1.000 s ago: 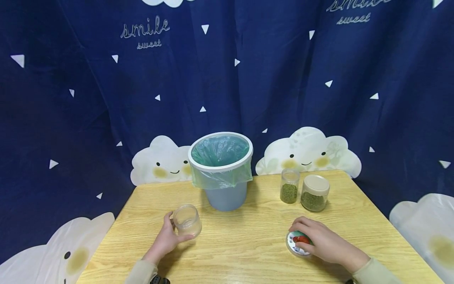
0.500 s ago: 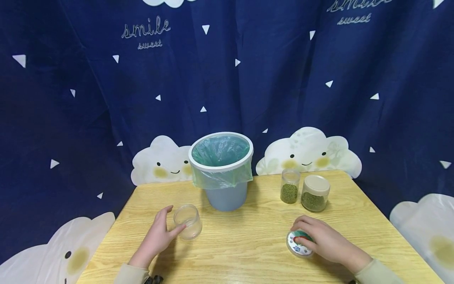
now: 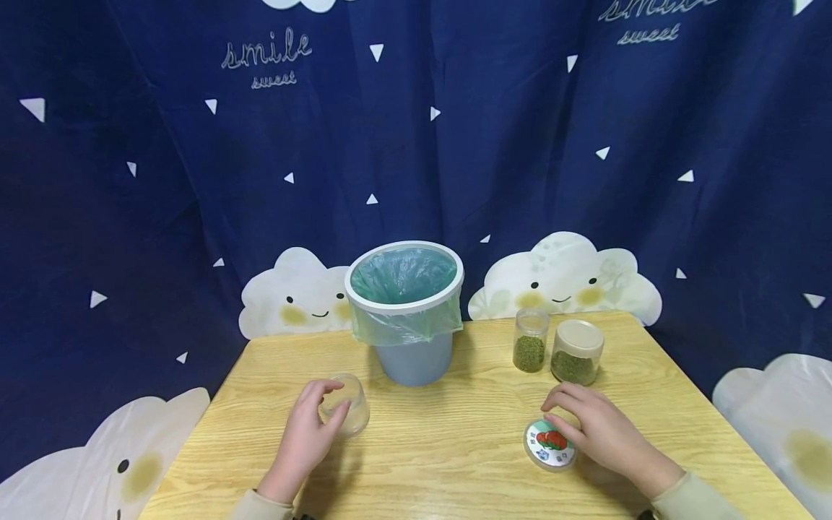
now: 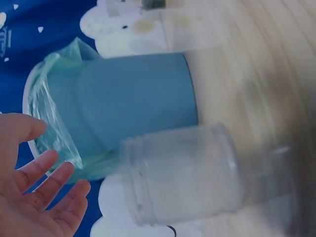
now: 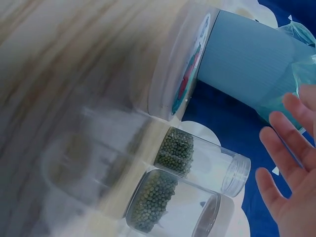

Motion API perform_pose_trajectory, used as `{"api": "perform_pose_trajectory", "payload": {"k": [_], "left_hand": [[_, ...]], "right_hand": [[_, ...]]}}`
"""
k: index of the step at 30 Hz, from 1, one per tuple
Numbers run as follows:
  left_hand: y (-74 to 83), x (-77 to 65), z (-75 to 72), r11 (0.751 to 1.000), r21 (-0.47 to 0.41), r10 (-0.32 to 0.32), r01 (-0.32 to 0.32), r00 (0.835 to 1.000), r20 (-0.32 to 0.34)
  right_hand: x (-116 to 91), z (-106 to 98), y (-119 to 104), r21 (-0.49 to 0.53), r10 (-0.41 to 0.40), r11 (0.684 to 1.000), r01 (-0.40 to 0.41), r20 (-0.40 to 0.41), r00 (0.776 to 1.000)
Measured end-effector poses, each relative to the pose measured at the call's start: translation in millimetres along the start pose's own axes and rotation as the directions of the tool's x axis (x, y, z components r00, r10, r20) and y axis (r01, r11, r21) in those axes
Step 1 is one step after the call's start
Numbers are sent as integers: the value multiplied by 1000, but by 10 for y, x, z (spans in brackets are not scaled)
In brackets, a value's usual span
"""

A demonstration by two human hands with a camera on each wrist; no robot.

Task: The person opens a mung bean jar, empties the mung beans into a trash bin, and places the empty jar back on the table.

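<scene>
On the left of the table stands a clear jar without a lid and with nothing visible inside. My left hand hovers at its near left side, fingers and thumb spread loosely; in the left wrist view a gap shows between the fingers and the jar. A round lid with a red and green picture lies picture side up on the right. Just above its right edge is my right hand, fingers loosely bent and nothing in them. The right wrist view shows those fingers apart from the lid.
A blue-grey bin lined with a green bag stands at the back middle. Right of it are a narrow clear jar with small green beans and no lid, and a wider jar of green beans with a beige lid. A blue curtain hangs behind.
My left hand has let go of the clear jar, drawn back, then come in above its near side. My right hand has risen off the lid, which now shows fully.
</scene>
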State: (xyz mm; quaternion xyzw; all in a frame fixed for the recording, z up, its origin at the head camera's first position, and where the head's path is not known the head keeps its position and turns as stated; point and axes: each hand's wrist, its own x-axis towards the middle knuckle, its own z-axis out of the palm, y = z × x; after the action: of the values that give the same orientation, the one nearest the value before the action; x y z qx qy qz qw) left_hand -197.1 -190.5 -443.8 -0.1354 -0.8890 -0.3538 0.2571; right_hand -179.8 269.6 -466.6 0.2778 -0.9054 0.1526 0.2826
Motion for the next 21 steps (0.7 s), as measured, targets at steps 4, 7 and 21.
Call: {"api": "perform_pose_trajectory", "payload": {"k": [4, 7, 21], "left_hand": [[124, 13, 32, 999, -34, 25, -25, 1000, 11], [184, 13, 85, 998, -43, 54, -53, 998, 18], [295, 19, 276, 989, -91, 119, -116, 993, 28]], "right_hand": [[34, -28, 28, -14, 6, 1000, -7, -63, 998], [53, -49, 56, -26, 1, 1000, -4, -104, 995], [201, -198, 293, -75, 61, 994, -81, -239, 969]]}}
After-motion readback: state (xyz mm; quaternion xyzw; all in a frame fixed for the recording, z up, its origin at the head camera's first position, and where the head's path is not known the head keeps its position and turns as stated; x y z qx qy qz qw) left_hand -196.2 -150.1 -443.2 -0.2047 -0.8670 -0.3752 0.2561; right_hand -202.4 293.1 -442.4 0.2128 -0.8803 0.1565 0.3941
